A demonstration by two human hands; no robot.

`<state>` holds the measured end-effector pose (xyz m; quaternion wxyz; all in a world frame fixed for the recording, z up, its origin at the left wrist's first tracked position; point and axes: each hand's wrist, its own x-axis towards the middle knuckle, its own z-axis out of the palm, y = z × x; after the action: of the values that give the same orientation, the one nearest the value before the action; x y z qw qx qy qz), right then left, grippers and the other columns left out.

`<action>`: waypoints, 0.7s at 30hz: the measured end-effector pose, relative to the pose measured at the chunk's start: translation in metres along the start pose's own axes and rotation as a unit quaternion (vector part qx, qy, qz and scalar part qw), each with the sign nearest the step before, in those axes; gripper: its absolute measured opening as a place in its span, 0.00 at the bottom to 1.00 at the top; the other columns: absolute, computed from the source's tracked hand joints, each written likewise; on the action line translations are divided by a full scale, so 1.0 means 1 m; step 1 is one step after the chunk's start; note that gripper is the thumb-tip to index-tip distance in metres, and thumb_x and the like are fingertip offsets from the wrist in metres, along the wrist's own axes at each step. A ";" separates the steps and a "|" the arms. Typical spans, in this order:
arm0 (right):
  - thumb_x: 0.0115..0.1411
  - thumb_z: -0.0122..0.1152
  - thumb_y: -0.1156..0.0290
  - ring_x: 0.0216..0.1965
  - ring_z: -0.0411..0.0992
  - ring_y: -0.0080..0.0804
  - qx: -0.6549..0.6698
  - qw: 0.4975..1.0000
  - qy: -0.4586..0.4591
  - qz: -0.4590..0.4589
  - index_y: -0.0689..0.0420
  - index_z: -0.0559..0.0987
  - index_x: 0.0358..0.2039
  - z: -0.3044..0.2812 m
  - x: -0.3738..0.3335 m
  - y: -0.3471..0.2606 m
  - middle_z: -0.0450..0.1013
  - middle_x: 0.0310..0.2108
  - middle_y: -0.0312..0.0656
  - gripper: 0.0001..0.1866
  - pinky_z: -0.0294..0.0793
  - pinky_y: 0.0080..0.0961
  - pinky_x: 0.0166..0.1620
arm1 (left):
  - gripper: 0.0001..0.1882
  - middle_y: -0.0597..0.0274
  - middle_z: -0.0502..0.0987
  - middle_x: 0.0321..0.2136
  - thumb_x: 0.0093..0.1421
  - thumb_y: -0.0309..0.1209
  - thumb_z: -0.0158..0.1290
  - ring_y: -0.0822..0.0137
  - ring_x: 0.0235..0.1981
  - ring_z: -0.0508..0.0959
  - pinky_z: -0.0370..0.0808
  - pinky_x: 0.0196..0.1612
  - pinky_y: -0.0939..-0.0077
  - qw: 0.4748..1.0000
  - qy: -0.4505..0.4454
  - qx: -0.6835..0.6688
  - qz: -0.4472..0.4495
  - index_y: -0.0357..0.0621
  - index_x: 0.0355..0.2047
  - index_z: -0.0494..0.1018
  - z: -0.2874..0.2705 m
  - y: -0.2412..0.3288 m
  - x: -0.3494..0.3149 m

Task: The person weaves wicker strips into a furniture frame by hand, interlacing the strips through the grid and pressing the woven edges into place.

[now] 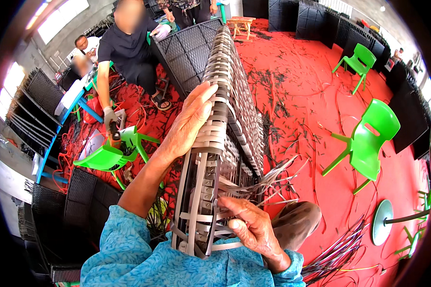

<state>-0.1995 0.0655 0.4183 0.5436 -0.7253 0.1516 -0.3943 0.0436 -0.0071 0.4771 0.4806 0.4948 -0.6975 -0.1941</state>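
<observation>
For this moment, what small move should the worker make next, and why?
Probably bring the right hand to one of the loose grey strips and draw it across the frame's near end. That end shows gaps and exposed frame, while the woven section under the left hand is closely covered, and the loose strips hang just beyond the right hand.

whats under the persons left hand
The left hand lies against grey woven strips wrapped over the edge of a woven piece. The part directly beneath it is covered and cannot be seen.
</observation>
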 end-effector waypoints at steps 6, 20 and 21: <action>0.59 0.55 0.64 0.47 0.70 0.47 -0.007 0.998 -0.033 -0.053 0.64 0.71 0.49 0.000 -0.002 -0.006 0.71 0.45 0.51 0.21 0.67 0.35 0.50 | 0.28 0.53 0.52 0.62 0.67 0.42 0.34 0.65 0.64 0.51 0.45 0.64 0.72 1.000 -0.014 0.009 -0.010 0.31 0.59 0.55 0.000 0.006 0.001; 0.57 0.58 0.66 0.44 0.71 0.48 -0.039 0.995 -0.014 -0.096 0.64 0.71 0.50 0.005 -0.004 -0.007 0.70 0.46 0.53 0.22 0.70 0.35 0.46 | 0.26 0.57 0.53 0.61 0.68 0.39 0.34 0.68 0.61 0.56 0.49 0.63 0.73 0.989 0.025 -0.145 -0.010 0.30 0.58 0.57 0.008 0.009 0.000; 0.57 0.58 0.66 0.44 0.71 0.48 -0.039 0.995 -0.014 -0.094 0.64 0.71 0.50 0.005 -0.005 -0.005 0.70 0.46 0.53 0.22 0.70 0.35 0.46 | 0.26 0.57 0.54 0.61 0.68 0.38 0.34 0.68 0.61 0.56 0.50 0.63 0.73 0.989 0.022 -0.143 -0.016 0.30 0.58 0.57 0.009 0.008 0.000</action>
<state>-0.2002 0.0742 0.4207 0.4777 -0.7626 0.0904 -0.4267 0.0315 -0.0053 0.4788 0.5589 0.4362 -0.6434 -0.2888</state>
